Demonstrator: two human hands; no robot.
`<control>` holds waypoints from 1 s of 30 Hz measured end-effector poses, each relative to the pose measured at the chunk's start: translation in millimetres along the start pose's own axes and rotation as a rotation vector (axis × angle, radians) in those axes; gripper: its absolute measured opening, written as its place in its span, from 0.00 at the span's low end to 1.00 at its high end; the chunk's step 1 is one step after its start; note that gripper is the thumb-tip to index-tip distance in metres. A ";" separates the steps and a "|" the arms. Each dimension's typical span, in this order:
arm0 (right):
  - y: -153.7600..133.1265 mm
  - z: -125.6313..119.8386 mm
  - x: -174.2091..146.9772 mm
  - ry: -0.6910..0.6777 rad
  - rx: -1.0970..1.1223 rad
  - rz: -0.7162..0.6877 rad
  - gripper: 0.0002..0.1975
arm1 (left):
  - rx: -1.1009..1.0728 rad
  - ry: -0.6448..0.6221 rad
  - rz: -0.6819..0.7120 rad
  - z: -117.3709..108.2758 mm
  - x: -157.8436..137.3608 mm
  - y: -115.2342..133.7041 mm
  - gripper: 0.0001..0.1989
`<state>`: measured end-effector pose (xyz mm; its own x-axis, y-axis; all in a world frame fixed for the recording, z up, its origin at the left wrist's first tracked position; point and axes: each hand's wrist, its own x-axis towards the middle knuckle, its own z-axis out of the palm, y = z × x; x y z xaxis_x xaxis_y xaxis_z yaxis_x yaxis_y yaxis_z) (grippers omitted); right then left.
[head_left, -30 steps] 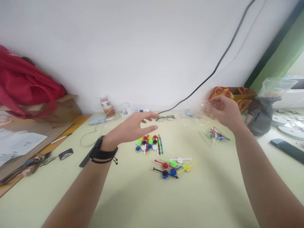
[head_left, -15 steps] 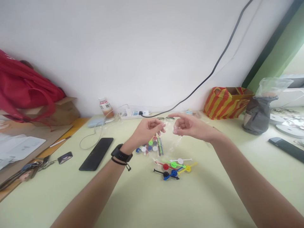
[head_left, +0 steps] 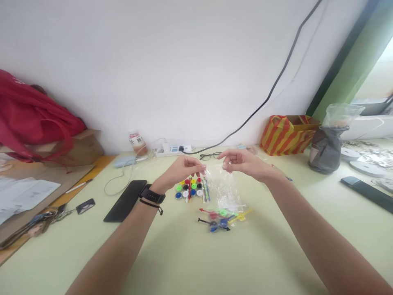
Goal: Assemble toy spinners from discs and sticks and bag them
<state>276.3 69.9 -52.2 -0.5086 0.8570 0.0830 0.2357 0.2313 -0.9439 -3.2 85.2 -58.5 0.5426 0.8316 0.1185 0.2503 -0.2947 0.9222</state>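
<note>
A clear plastic bag (head_left: 226, 190) hangs between my hands, its top edge pinched at both sides. My left hand (head_left: 186, 169) grips the left corner between thumb and fingers. On the other corner my right hand (head_left: 241, 164) is closed in a pinch. Below and partly behind the bag lies a cluster of coloured plastic arrow spinners (head_left: 214, 224) in black, red, blue, green and yellow; a white one is mostly veiled. Round coloured discs (head_left: 193, 191) with a few thin sticks sit in rows beneath my left hand.
A black phone (head_left: 125, 200) lies left of my left wrist. Eyeglasses (head_left: 210, 156) and a power strip (head_left: 172, 150) are near the wall, beside a bottle (head_left: 137, 142). At right stand a striped bag (head_left: 287, 135) and a grey bag (head_left: 327, 149); keys (head_left: 46, 221) lie far left.
My hands have moved slightly apart and left, and the bag now hangs spread out over part of the spinners. The discs under my left hand show more fully.
</note>
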 end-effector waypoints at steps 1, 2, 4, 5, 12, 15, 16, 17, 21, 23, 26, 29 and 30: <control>3.1 0.1 -0.1 -0.015 0.028 0.021 0.31 | -0.033 0.041 -0.008 -1.9 1.5 -2.8 0.16; 6.5 0.1 -0.4 -0.052 0.056 0.055 0.40 | -0.077 0.101 -0.011 -4.2 3.3 -5.8 0.16; 13.0 -0.2 -1.5 -0.161 0.107 0.138 0.57 | -0.170 0.246 -0.017 -10.8 6.4 -11.2 0.16; 15.6 -0.6 -2.0 -0.205 0.125 0.167 0.62 | -0.219 0.313 -0.027 -15.1 7.5 -13.3 0.15; 12.3 -2.7 0.4 -0.087 0.082 0.062 0.42 | -0.494 0.163 -0.088 -40.9 -1.2 -12.1 0.11; 13.7 0.3 4.7 -0.019 0.018 0.021 0.32 | -0.399 0.030 -0.134 -35.9 -4.4 -9.7 0.22; 16.1 1.6 7.0 0.034 -0.007 -0.003 0.29 | -0.349 0.010 -0.142 -32.6 -4.2 -9.7 0.25; 19.0 3.1 9.5 0.122 -0.045 -0.031 0.26 | -0.309 0.004 -0.144 -29.1 -3.4 -10.3 0.26; 28.0 7.8 18.9 0.572 -0.336 -0.126 0.18 | -0.310 0.075 -0.105 -17.8 1.7 -13.1 0.21; 27.2 10.1 20.8 0.574 -0.422 -0.119 0.16 | -0.347 0.097 -0.087 -14.9 3.0 -12.9 0.20; 21.2 13.9 20.1 0.444 -0.405 -0.090 0.17 | -0.365 0.067 -0.075 -12.6 2.6 -10.4 0.21; 14.7 16.2 17.4 0.393 -0.237 -0.067 0.21 | -0.378 0.034 -0.073 -11.2 1.0 -7.4 0.20; 12.9 16.3 16.2 0.382 -0.149 -0.059 0.22 | -0.393 0.029 -0.071 -11.0 0.3 -6.6 0.20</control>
<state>257.6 79.3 -68.2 -0.1874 0.9431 0.2745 0.3472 0.3250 -0.8797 -13.4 92.6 -60.5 0.5108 0.8580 0.0546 -0.0426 -0.0381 0.9984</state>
